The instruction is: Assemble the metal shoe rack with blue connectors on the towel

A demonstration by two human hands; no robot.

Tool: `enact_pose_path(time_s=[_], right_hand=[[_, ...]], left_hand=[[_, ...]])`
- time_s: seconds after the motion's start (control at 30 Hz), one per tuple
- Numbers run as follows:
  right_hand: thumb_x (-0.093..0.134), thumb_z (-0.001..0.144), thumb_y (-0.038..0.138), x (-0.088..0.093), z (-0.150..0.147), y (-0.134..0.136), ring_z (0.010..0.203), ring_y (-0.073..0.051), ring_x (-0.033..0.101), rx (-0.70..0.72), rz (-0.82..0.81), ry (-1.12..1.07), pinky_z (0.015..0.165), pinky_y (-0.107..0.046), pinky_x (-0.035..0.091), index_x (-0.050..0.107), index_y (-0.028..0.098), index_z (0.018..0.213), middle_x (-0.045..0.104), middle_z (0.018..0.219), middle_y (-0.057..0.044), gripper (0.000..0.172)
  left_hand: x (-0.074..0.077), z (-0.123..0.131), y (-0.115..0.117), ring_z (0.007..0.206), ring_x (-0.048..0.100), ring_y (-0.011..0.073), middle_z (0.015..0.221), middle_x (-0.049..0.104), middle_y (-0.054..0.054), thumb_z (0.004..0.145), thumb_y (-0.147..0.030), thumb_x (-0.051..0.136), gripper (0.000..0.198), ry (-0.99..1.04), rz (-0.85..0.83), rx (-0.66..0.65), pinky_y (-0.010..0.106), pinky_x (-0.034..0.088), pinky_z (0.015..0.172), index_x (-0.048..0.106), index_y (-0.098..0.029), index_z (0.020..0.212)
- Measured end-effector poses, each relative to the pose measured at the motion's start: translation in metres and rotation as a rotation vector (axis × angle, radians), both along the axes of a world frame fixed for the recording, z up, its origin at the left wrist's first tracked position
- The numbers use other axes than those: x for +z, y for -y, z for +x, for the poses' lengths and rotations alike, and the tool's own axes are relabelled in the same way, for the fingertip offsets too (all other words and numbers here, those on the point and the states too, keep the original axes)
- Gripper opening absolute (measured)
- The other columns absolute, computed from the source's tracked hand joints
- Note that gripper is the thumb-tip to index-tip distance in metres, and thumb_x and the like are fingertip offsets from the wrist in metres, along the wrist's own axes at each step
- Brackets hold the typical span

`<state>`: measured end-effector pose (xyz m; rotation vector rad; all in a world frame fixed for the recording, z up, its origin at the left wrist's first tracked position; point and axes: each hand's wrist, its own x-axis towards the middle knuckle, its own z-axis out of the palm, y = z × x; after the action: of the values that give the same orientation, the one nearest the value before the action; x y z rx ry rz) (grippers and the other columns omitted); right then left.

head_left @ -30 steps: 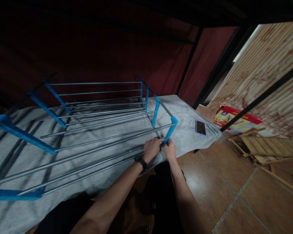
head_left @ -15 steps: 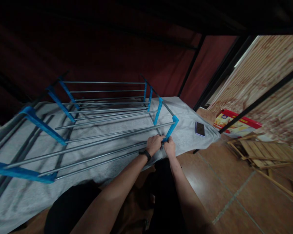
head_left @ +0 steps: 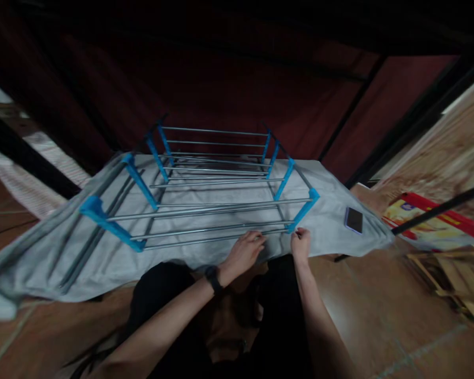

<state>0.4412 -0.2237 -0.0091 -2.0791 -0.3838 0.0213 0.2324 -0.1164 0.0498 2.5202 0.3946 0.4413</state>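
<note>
A rack of grey metal rods (head_left: 205,229) joined by blue plastic connectors (head_left: 302,211) stands on a grey cloth (head_left: 174,269). My left hand (head_left: 243,255), a dark band on its wrist, is at the front lower rod near its right end. Its fingers are bent and drawn together; whatever they may hold is too small to make out. Close by the foot of the front right connector, my right hand (head_left: 300,246) is closed, thumb against the fingers. What lies inside it is hidden. I cannot tell whether either hand touches the rack.
A phone (head_left: 354,220) lies on the cloth right of the rack. Loose rods (head_left: 79,259) lie at the left. On the floor to the right are a red and yellow box (head_left: 430,218) and a folded wooden slatted piece (head_left: 454,279). A dark red panel (head_left: 229,95) rises behind.
My left hand has left the front right connector and shifted left along the rod. My right hand has moved slightly off the connector, to its right. The view has turned left.
</note>
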Motion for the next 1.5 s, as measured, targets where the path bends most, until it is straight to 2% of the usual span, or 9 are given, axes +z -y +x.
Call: enact_pose_path(time_s=[0.1,0.23,0.33,0.4,0.53,0.77,0.97,1.2,1.5], right_hand=[[0.045,0.083,0.026,-0.007,-0.028,-0.005,0.098,-0.025,0.067,0.336,-0.046,0.078,0.093,-0.039,0.052,0.065,0.019,0.103,0.072,0.104,-0.012,0.030],[0.042,0.087,0.017,-0.008,-0.082,-0.042,0.105,-0.023,0.067,0.833,-0.096,0.138,0.099,-0.038,0.050,0.069,0.019,0.107,0.072,0.114,-0.010,0.034],[0.041,0.091,0.010,-0.004,-0.124,-0.079,0.115,-0.020,0.064,1.073,-0.170,0.225,0.107,-0.036,0.046,0.070,0.021,0.115,0.070,0.122,-0.008,0.040],[0.041,0.093,0.008,-0.003,-0.148,-0.102,0.121,-0.020,0.061,1.177,-0.221,0.299,0.109,-0.036,0.044,0.069,0.020,0.121,0.068,0.127,-0.008,0.042],[0.044,0.097,0.011,-0.007,-0.184,-0.135,0.127,-0.024,0.057,1.301,-0.359,0.447,0.111,-0.039,0.042,0.065,0.018,0.132,0.065,0.135,-0.012,0.041],[0.042,0.097,0.009,-0.014,-0.209,-0.158,0.119,-0.029,0.059,1.318,-0.520,0.506,0.107,-0.041,0.041,0.065,0.016,0.132,0.066,0.128,-0.015,0.043],[0.038,0.096,0.005,-0.017,-0.210,-0.160,0.119,-0.029,0.058,1.310,-0.530,0.466,0.106,-0.039,0.039,0.067,0.018,0.127,0.066,0.128,-0.015,0.044],[0.039,0.094,0.004,-0.022,-0.207,-0.159,0.119,-0.029,0.058,1.295,-0.515,0.450,0.104,-0.039,0.039,0.066,0.019,0.127,0.066,0.128,-0.015,0.046],[0.039,0.095,0.005,-0.015,-0.204,-0.156,0.118,-0.027,0.060,1.297,-0.518,0.459,0.103,-0.037,0.041,0.064,0.022,0.131,0.066,0.128,-0.013,0.048]], left_hand=[[-0.001,-0.088,-0.012,0.112,0.063,0.0211,0.117,0.070,0.007,0.101,-0.026,0.047,0.031,0.048,-0.141,0.200,0.036,0.051,0.102,0.073,-0.026,0.117],[-0.014,-0.196,-0.044,0.108,0.065,0.0244,0.108,0.072,0.008,0.098,-0.036,0.050,0.028,0.277,-0.162,0.785,0.040,0.052,0.101,0.074,-0.024,0.105],[-0.040,-0.251,-0.075,0.107,0.066,0.0255,0.110,0.071,0.010,0.093,-0.032,0.051,0.027,0.448,-0.172,1.162,0.042,0.053,0.099,0.071,-0.019,0.107],[-0.058,-0.269,-0.095,0.107,0.066,0.0263,0.111,0.071,0.012,0.088,-0.025,0.054,0.029,0.461,-0.212,1.268,0.043,0.054,0.100,0.069,-0.017,0.110],[-0.082,-0.269,-0.121,0.111,0.066,0.0265,0.117,0.069,0.013,0.080,-0.014,0.056,0.039,0.432,-0.270,1.219,0.044,0.053,0.101,0.067,-0.016,0.118],[-0.098,-0.253,-0.135,0.093,0.067,0.0214,0.106,0.070,0.008,0.073,-0.008,0.057,0.046,0.364,-0.367,1.186,0.039,0.054,0.094,0.060,-0.016,0.119],[-0.102,-0.256,-0.138,0.081,0.063,0.0195,0.087,0.065,0.002,0.075,-0.012,0.061,0.022,0.272,-0.287,1.220,0.033,0.052,0.082,0.059,-0.019,0.095],[-0.103,-0.256,-0.140,0.082,0.061,0.0193,0.087,0.064,0.002,0.077,-0.013,0.061,0.018,0.248,-0.259,1.216,0.033,0.049,0.083,0.060,-0.019,0.094],[-0.106,-0.253,-0.139,0.083,0.063,0.0203,0.085,0.066,0.004,0.082,-0.019,0.061,0.010,0.242,-0.273,1.241,0.033,0.050,0.081,0.058,-0.020,0.091]])
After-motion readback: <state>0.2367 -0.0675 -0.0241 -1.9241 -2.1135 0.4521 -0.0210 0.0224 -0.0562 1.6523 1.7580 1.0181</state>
